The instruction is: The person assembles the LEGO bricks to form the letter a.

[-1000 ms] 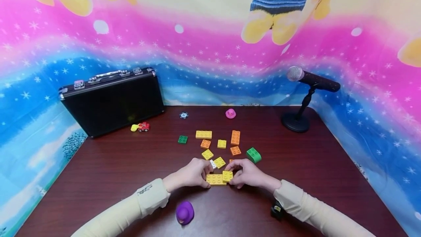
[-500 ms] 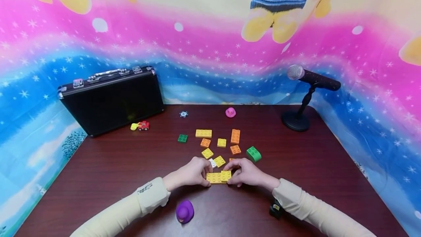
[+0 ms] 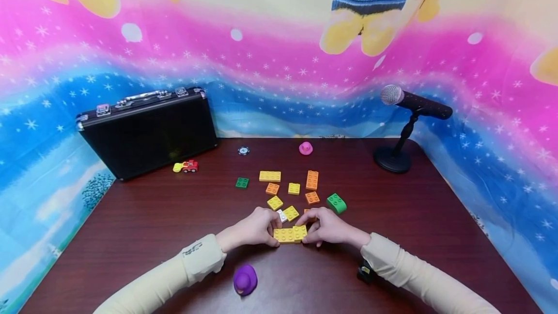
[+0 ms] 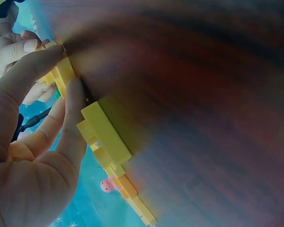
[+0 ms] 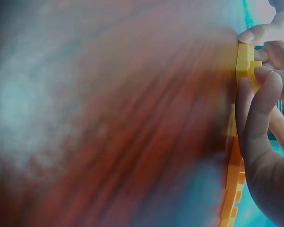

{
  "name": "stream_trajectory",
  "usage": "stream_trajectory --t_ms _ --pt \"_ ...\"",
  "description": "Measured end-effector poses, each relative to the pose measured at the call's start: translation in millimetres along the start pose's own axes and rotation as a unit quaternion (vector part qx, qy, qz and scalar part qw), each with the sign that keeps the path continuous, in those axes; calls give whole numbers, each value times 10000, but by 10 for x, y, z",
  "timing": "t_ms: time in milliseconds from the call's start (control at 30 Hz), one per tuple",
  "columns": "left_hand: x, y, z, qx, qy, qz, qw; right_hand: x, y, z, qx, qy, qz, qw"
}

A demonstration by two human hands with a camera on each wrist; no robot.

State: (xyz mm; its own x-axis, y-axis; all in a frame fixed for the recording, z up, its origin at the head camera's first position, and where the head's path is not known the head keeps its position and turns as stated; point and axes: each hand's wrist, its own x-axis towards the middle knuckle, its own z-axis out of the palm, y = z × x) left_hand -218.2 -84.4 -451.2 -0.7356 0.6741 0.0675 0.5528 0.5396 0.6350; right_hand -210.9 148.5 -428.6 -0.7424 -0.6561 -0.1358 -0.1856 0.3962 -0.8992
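Observation:
In the head view a long yellow toy brick (image 3: 283,236) lies on the table near the middle. My left hand (image 3: 254,227) grips its left end between thumb and fingers. A smaller square yellow brick (image 3: 300,232) sits over the right end of the long one, turned slightly. My right hand (image 3: 330,227) pinches this small brick from the right; the right wrist view shows its fingertips against the yellow pieces. Whether the studs are fully pressed in cannot be seen. Just behind are a white brick (image 3: 282,215), a yellow square brick (image 3: 290,213) and a partly hidden orange one (image 3: 307,211).
Further back lie several loose bricks, among them a long yellow one (image 3: 270,176) and a green curved one (image 3: 336,203). A purple rubber duck (image 3: 245,280) stands in front. A black case (image 3: 148,134) and a microphone on a stand (image 3: 394,159) occupy the back.
The right hand has shifted the small yellow brick slightly left over the long brick's right end, then turned it a little. The left hand keeps its grip.

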Motion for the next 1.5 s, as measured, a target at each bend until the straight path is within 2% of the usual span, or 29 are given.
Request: stream_trajectory --t_ms 300,600,767,1000,1100,1200,1300,1367,1500 --pt "-4 10 -2 -54 -15 -104 9999 70 196 13 -126 112 -7 9999" --pt "-3 22 -3 24 -3 36 10000 65 177 6 -290 114 -21 9995" --pt "-6 13 5 66 24 64 10000 69 180 14 -173 32 78 9998" --pt "-3 9 11 17 69 106 9999 83 187 48 -175 256 93 9995" --pt "-28 17 1 -11 204 217 9996 84 178 68 -214 354 113 9991" --pt "-89 22 -65 47 499 303 9983 81 173 83 -222 410 126 9988" --pt "-164 -27 -182 270 832 195 9960 79 166 84 -277 436 94 9986" --pt "-212 -87 -253 568 1004 -48 9933 78 161 77 -301 439 80 9985" --pt "-301 -230 -319 1089 1005 -598 9871 79 157 73 -286 421 115 9986"
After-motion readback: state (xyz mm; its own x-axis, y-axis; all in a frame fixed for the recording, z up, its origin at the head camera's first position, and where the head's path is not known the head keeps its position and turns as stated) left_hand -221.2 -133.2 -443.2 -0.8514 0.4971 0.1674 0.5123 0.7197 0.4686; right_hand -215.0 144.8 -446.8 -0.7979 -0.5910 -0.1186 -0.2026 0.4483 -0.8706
